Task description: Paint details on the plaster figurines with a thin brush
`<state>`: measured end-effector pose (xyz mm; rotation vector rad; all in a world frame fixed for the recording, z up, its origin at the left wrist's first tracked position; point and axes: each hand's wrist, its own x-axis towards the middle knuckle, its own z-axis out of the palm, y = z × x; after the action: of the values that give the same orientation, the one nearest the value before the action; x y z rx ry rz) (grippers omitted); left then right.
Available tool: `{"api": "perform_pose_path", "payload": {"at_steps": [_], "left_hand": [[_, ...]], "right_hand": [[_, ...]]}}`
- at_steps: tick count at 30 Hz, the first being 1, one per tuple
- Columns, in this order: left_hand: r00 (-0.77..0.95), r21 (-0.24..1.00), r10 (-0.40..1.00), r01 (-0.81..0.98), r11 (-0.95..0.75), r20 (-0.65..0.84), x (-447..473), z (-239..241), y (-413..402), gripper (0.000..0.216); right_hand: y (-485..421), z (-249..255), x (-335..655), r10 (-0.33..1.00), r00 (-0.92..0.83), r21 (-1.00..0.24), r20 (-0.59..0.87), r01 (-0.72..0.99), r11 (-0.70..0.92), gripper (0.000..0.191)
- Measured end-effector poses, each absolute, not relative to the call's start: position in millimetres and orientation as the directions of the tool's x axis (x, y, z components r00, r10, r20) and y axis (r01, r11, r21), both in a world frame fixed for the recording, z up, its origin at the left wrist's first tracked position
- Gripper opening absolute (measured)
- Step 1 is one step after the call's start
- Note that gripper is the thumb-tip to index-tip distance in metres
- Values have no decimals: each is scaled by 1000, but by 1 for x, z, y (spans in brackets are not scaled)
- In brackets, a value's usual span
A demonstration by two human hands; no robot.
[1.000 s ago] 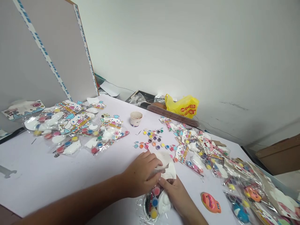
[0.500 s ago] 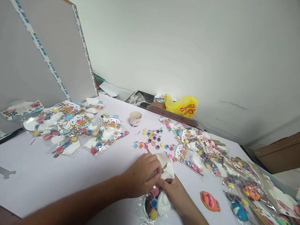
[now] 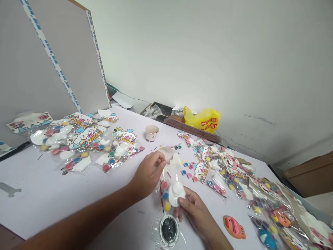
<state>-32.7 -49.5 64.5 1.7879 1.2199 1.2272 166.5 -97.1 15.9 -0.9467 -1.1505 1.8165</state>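
Observation:
Between my hands hangs a clear plastic bag (image 3: 170,173) with a white plaster figure (image 3: 177,191), red, blue and yellow paint pots (image 3: 165,195) and a thin red brush in it. My left hand (image 3: 149,172) pinches the bag's top edge beside its pale paper header card (image 3: 168,154). Thumb and fingers of my right hand (image 3: 194,211) grip the bag's lower right side over the plaster figure. Just below, a round black piece with a white rim (image 3: 169,230) lies on the table in clear wrap.
Packed paint kits lie in a left pile (image 3: 85,139) and a right pile (image 3: 229,166). A paper cup (image 3: 151,133) stands behind loose paint pots (image 3: 187,172). A painted figure (image 3: 234,227) lies at right, a wrench-shaped piece (image 3: 9,190) at far left. A yellow bag (image 3: 203,119) sits by the wall.
My hands have moved apart, the left up with the bag's top. The bag is lifted and stretched out, and the round black piece now shows separately below it.

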Motion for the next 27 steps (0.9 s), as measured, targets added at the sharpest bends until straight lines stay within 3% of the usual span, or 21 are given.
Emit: {"api": "perform_pose_path", "payload": {"at_steps": [4,8,19,27], "left_hand": [[152,956,959,138,-260,239,-34,64,-46,18],[251,990,958,-79,-120,136,-32,60,-44,19],[172,992,980,-84,-90,104,-30,58,-42,22],[179,990,976,-85,-108,122,-28,57,-42,23]], "right_hand": [[-95,16,171,961,-191,-904,-201,-342,-257,39],[-94,10,176,973,-85,-924,-216,-303,-232,41],[-95,17,172,974,-163,-964,-159,-186,-189,46],[-96,19,173,991,-43,-940,-130,-314,-137,36]]}}
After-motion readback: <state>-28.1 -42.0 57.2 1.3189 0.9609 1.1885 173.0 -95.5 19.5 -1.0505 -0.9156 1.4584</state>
